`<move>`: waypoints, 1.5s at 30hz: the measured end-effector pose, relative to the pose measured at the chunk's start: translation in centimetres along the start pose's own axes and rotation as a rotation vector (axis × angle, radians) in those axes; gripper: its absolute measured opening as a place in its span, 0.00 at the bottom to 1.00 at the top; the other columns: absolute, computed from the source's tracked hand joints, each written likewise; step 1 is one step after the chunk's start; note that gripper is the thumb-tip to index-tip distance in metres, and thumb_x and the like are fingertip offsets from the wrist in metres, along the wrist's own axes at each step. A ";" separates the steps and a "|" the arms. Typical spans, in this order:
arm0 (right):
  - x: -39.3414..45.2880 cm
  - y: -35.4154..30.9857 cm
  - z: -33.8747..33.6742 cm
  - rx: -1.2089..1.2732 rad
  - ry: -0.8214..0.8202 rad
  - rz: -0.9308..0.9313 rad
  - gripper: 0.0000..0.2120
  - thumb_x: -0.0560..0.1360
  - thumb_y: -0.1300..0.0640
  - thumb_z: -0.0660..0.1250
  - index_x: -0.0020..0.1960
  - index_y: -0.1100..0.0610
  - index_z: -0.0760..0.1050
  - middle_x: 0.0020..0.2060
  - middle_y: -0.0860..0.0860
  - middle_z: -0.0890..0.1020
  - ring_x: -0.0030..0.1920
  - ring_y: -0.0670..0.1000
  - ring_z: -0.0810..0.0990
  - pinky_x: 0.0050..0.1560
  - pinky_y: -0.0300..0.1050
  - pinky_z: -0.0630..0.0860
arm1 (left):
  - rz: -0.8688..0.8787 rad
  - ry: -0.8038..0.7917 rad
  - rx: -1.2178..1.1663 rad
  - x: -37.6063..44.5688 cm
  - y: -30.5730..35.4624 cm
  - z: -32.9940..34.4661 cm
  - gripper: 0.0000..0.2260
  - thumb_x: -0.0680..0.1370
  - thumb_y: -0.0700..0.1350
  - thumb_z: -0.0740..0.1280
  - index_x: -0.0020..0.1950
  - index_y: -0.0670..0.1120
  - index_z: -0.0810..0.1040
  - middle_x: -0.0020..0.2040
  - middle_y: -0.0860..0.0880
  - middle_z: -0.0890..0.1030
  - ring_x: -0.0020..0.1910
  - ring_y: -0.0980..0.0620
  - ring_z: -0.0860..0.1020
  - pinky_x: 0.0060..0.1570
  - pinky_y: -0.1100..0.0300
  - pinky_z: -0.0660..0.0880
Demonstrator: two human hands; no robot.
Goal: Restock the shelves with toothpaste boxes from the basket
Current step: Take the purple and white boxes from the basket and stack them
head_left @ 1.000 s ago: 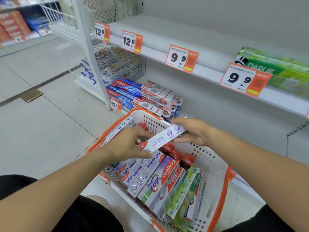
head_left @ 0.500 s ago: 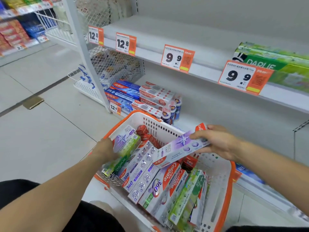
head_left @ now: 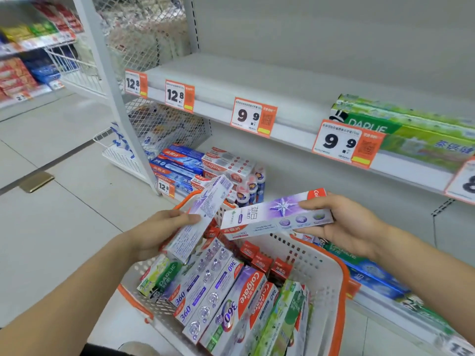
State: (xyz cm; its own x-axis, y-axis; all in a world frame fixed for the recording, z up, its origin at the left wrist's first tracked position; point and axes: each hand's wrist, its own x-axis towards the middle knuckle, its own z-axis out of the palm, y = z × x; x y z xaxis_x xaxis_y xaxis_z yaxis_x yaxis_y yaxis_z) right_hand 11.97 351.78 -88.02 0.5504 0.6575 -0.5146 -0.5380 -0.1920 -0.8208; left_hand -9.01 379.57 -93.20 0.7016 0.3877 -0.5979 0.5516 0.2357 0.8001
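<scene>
Holding two purple-and-white toothpaste boxes above the basket, one per hand. Item one: my left hand, forearm entering from 7 o'clock, fingers curled round the lower half of the left box, which tilts steeply, its top end pointing to 1 o'clock over the basket's far rim. Item two: my right hand, forearm entering from 4 o'clock, palm turned up, thumb on top and fingers beneath, grasping the right end of the right box; this box lies nearly level, printed face up, its left end close to the left box, though I cannot tell whether they touch.

Item three: the basket, white perforated plastic with orange trim, at 6 o'clock, filled with toothpaste boxes lying side by side: Colgate 360 boxes at centre, a green Darlie box at their 9 o'clock, small red boxes toward the far wall.

Item four: middle shelf at 12 o'clock, carrying orange price tags on its front edge and green Darlie boxes at 2 o'clock. Item five: bottom shelf stock at 11 o'clock of the basket, blue and white Colgate boxes stacked beside small bottles. Item six: white upright post and a wire-mesh panel at 10 o'clock.
</scene>
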 end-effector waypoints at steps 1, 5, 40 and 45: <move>-0.4 -0.4 -0.1 0.032 -0.016 -0.015 0.15 0.73 0.67 0.66 0.60 0.67 0.77 0.54 0.65 0.84 0.56 0.64 0.84 0.54 0.57 0.81 | 0.028 -0.062 -0.094 -0.7 0.5 1.0 0.33 0.66 0.50 0.80 0.65 0.37 0.74 0.57 0.32 0.82 0.61 0.30 0.79 0.64 0.32 0.72; -2.2 -1.4 -0.6 0.163 -0.052 -0.140 0.14 0.67 0.68 0.68 0.53 0.62 0.76 0.53 0.65 0.84 0.52 0.63 0.85 0.51 0.58 0.83 | 0.128 -0.145 -0.299 -2.5 2.8 4.5 0.39 0.62 0.46 0.84 0.66 0.34 0.70 0.57 0.26 0.79 0.58 0.27 0.79 0.55 0.33 0.77; -5.1 -2.5 -2.0 -0.412 0.183 -0.377 0.10 0.74 0.55 0.75 0.53 0.58 0.81 0.46 0.55 0.86 0.47 0.53 0.86 0.50 0.55 0.84 | 0.397 -0.089 -0.035 -3.1 3.4 19.5 0.35 0.58 0.43 0.85 0.63 0.47 0.79 0.53 0.45 0.86 0.50 0.40 0.85 0.52 0.40 0.81; -5.3 -2.2 -3.6 -0.412 -0.291 -0.049 0.24 0.77 0.48 0.71 0.70 0.48 0.70 0.63 0.53 0.81 0.65 0.56 0.79 0.67 0.62 0.74 | 0.385 -0.288 -0.247 -3.7 5.8 17.6 0.40 0.56 0.45 0.85 0.65 0.40 0.77 0.58 0.35 0.83 0.55 0.32 0.82 0.53 0.38 0.80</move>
State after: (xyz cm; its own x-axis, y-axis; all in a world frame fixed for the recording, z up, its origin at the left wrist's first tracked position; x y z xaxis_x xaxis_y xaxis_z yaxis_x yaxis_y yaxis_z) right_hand 12.58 346.11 -84.39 0.3362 0.8376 -0.4306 -0.1867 -0.3888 -0.9022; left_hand -0.45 363.80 -87.17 0.9467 0.2354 -0.2200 0.1316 0.3408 0.9309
